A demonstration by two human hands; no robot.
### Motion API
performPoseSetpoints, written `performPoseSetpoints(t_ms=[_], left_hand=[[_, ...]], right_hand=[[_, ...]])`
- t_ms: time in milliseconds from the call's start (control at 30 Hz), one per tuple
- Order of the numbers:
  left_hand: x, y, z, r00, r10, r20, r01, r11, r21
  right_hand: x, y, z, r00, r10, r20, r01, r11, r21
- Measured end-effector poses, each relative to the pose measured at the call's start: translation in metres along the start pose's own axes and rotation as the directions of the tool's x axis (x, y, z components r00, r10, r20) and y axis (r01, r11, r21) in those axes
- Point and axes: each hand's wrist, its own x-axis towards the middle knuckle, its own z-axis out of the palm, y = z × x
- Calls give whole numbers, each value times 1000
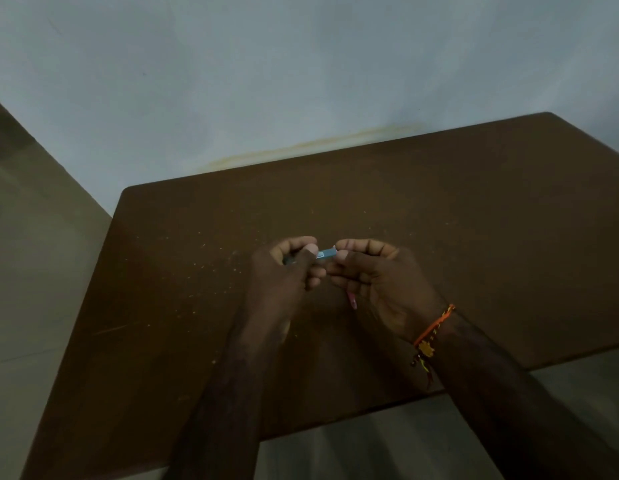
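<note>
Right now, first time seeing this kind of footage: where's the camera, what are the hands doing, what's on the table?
There is no machine here. One wide camera sits on a person's head and looks forward and down, so the arms enter from the bottom edge. The left hand and right hand meet over a brown table and each pinches one end of a small blue piece; what it is, the dim light hides. A pink stick pokes out below the right hand's curled fingers. An orange thread band is tied round the right wrist. On the table lie only pale specks. Behind it is a plain wall.
</note>
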Motion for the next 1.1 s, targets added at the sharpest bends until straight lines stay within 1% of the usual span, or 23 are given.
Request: performPoseSetpoints(t_ms=[67, 133, 233, 333, 400, 467, 600, 733, 867, 967, 1100], left_hand=[[-2, 0, -1, 999, 26, 37, -28, 998, 57], [-3, 2, -6, 997, 33, 73, -42, 992, 121], [-4, 3, -10, 995, 3, 100, -23, 978, 207], [-3, 3, -10, 992, -44, 115, 20, 979, 201], [-1, -1, -9, 993, -83, 90, 69, 986, 152], [4, -8, -8, 992, -126, 25, 122, 986, 112], [13, -27, -7, 972, -197, -128, 219, 959, 182], [18, -41, -3, 959, -249, -136, 274, 937, 215], [22, -44, 1, 959, -235, -159, 273, 917, 290], [23, -43, 0, 958, -216, -186, 270, 897, 350], [22, -41, -2, 958, -202, -203, 265, 893, 365]], right_hand=[[0, -2, 1, 1000, -14, -15, 15, 999, 39], [1, -2, 1, 1000, -23, -21, 23, 999, 30], [1, 2, 2, 999, -39, -31, 38, 999, -15], [2, 5, 1, 997, -67, -28, 64, 992, -107], [3, 5, -1, 996, -85, -34, 79, 985, -156], [4, 3, -4, 994, -98, -57, 86, 979, -183], [6, 0, -11, 991, -101, -88, 79, 972, -220], [6, -2, -14, 990, -110, -89, 80, 954, -289], [4, -2, -14, 987, -140, -83, 106, 940, -324], [4, -2, -15, 988, -136, -78, 99, 927, -362], [4, -6, -18, 988, -136, -77, 97, 918, -385]])
